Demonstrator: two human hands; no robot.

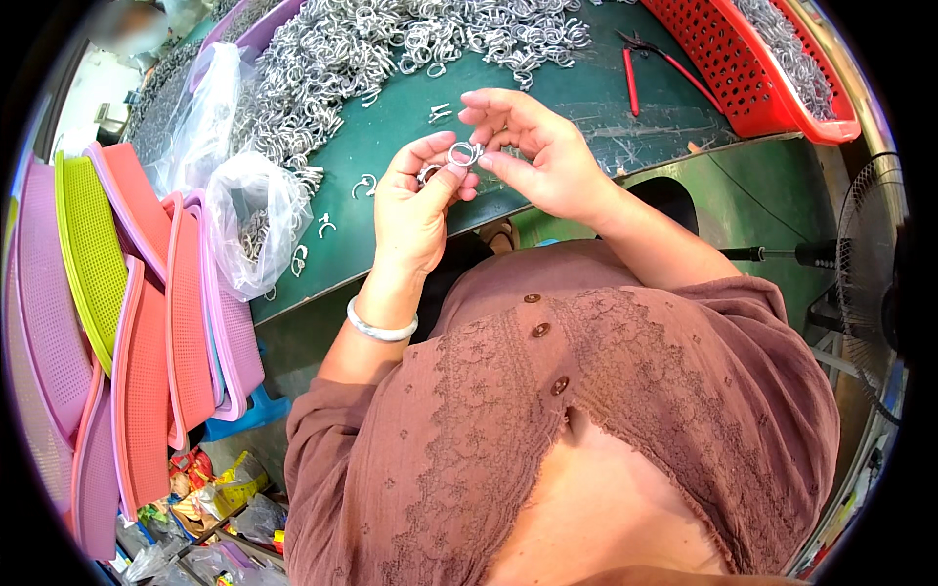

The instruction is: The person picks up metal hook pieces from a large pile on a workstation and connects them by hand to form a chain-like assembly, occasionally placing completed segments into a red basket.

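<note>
My left hand (420, 195) pinches a small silver metal ring (463, 153) between thumb and fingers, above the near edge of the green table. Another silver ring piece (428, 174) shows among its curled fingers. From the right, my right hand (547, 161) meets the same ring, with the thumb and a fingertip at its right side and the upper fingers raised and curved. Exactly how those fingertips grip is partly hidden. Loose open metal rings (363, 185) lie on the table left of my hands, and a small metal piece (440, 113) lies just beyond them.
A large heap of metal rings (342, 49) covers the far table (557, 98). Red-handled pliers (631, 83) lie at right, near a red basket (757, 98) of metal parts. At left are a clear plastic bag (259, 220) and stacked coloured baskets (93, 254). A fan (870, 264) stands far right.
</note>
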